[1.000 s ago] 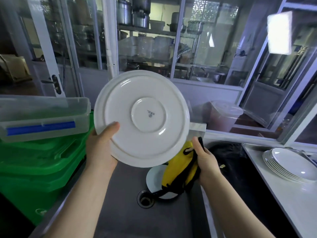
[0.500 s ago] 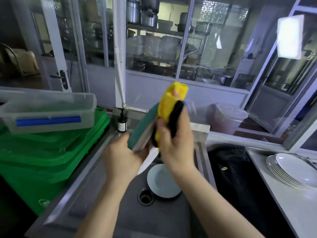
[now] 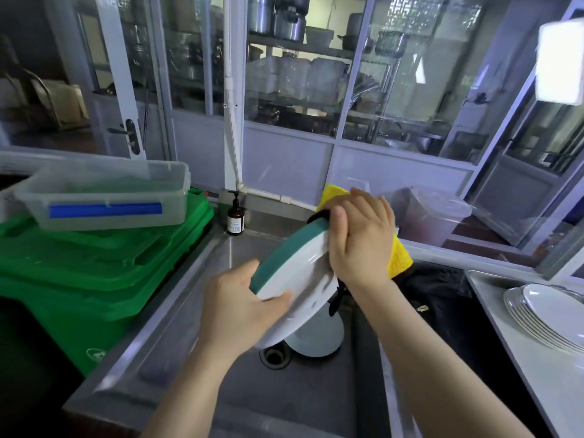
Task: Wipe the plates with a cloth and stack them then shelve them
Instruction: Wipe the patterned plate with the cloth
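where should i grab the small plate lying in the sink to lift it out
Probably by its near-right rim, coming from the right. The small plate lies flat on the sink floor beside the drain, so fingers must hook under an edge. The tilted held plate covers its upper left part.

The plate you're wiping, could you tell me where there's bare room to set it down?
Bare counter lies in front of the plate stack; bare sink floor lies in front of the drain. It's crowded near the drain, where another plate rests.
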A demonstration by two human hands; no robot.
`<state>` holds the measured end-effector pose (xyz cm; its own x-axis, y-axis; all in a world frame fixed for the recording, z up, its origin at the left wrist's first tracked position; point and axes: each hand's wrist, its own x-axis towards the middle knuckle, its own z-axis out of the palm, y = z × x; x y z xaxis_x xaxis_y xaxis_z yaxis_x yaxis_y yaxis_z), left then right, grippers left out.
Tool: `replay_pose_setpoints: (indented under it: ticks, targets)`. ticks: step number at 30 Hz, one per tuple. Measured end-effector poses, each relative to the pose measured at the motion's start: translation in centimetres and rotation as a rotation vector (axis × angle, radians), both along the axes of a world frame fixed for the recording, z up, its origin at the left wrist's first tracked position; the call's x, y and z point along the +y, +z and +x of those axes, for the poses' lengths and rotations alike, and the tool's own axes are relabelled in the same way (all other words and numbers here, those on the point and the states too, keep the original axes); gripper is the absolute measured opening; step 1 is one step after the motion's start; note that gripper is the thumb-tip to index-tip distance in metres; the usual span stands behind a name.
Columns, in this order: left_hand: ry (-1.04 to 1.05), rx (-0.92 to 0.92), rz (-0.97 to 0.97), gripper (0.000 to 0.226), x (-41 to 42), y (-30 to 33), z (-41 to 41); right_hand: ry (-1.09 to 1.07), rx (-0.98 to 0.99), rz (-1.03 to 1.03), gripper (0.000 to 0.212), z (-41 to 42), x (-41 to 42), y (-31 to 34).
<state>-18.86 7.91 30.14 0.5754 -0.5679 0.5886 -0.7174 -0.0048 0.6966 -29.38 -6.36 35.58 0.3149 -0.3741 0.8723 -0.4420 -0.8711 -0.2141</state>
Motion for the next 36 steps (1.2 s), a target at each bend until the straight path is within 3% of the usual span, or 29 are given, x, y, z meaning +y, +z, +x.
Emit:
replay_pose_setpoints:
  ticks: [3, 5, 8, 10, 12, 16, 21, 26, 31, 36]
  targets:
    - [-0.007, 0.046, -0.012, 0.04, 0.0, 0.3, 0.1, 0.048, -0.071, 0.395, 0.057, -0.5, -2.1, 0.0]
    - [0.007, 0.08, -0.012, 0.044, 0.0, 0.5, 0.3, 0.118, -0.128, 0.569, 0.052, -0.7, -2.6, -0.4]
    - [0.019, 0.096, -0.02, 0.055, 0.2, 0.4, 0.7, 0.248, -0.218, 0.65, 0.043, -1.2, -1.9, -0.3]
    - [0.043, 0.079, -0.005, 0.054, 0.1, 0.3, 0.9, 0.343, -0.269, 0.672, 0.048, -1.2, -0.8, 0.3]
    - [0.058, 0.046, 0.01, 0.045, -0.2, 0.0, 0.9, 0.417, -0.201, 0.546, 0.054, -1.1, 0.8, 0.9]
    - [0.059, 0.128, 0.022, 0.038, -0.4, -0.7, 1.0, 0.471, 0.291, -0.063, 0.042, -0.6, 3.1, 1.3]
    - [0.005, 0.123, 0.05, 0.04, 0.5, -1.2, 1.3, 0.201, 0.531, -0.396, 0.024, -1.4, 3.3, 2.9]
    - [0.057, 0.14, 0.072, 0.035, 0.8, -0.9, 0.8, 0.09, 0.643, -0.448, 0.026, -1.2, 4.2, 2.8]
    - [0.026, 0.158, 0.053, 0.034, 1.1, -0.6, 0.6, 0.26, 0.666, -0.352, 0.037, -0.4, 4.8, 1.8]
    - [0.023, 0.156, 0.057, 0.031, 1.4, -0.4, 0.6, 0.243, 0.6, -0.179, 0.077, -1.3, 2.0, 2.9]
